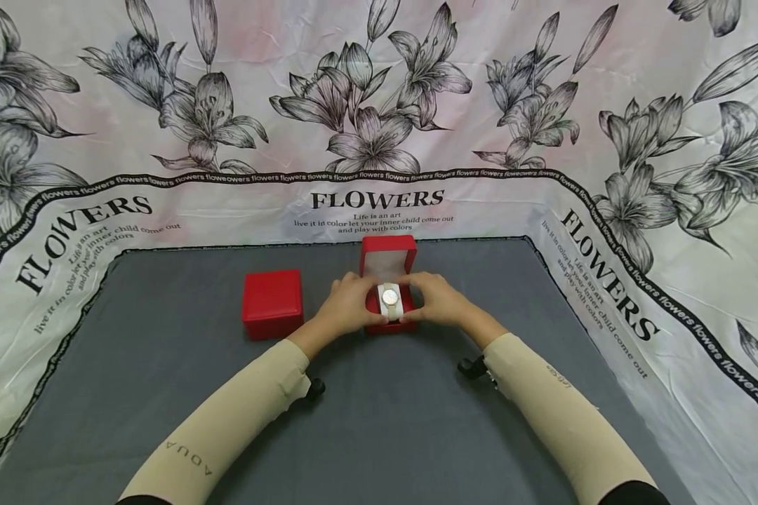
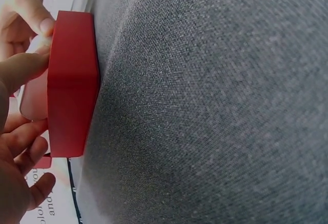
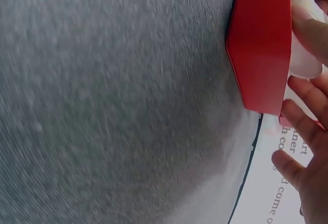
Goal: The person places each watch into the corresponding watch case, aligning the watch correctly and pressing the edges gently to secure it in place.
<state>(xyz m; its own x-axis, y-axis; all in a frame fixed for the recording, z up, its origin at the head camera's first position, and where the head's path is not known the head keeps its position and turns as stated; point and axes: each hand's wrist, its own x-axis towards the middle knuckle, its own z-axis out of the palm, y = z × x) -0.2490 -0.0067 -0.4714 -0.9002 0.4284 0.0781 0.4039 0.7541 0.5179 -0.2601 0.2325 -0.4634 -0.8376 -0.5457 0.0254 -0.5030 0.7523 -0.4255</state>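
Note:
A light-coloured wristwatch (image 1: 389,297) is wrapped round a white watch cushion (image 2: 36,98), at the mouth of an open red box (image 1: 389,243) whose lid stands up behind it. My left hand (image 1: 352,303) pinches the cushion's left side between thumb and fingers. From the opposite side my right hand (image 1: 439,300) does the same, its thumb (image 3: 313,37) in front and a fingertip behind. Both wrist views show the box's red outer wall (image 2: 74,80) on the cloth. How deep the cushion sits in the box is hidden there.
To the left of the open box stands a second red box (image 1: 272,305), closed. Grey cloth (image 1: 379,421) covers the work surface. A white floral sheet (image 1: 240,203) with printed words borders it at the back and sides.

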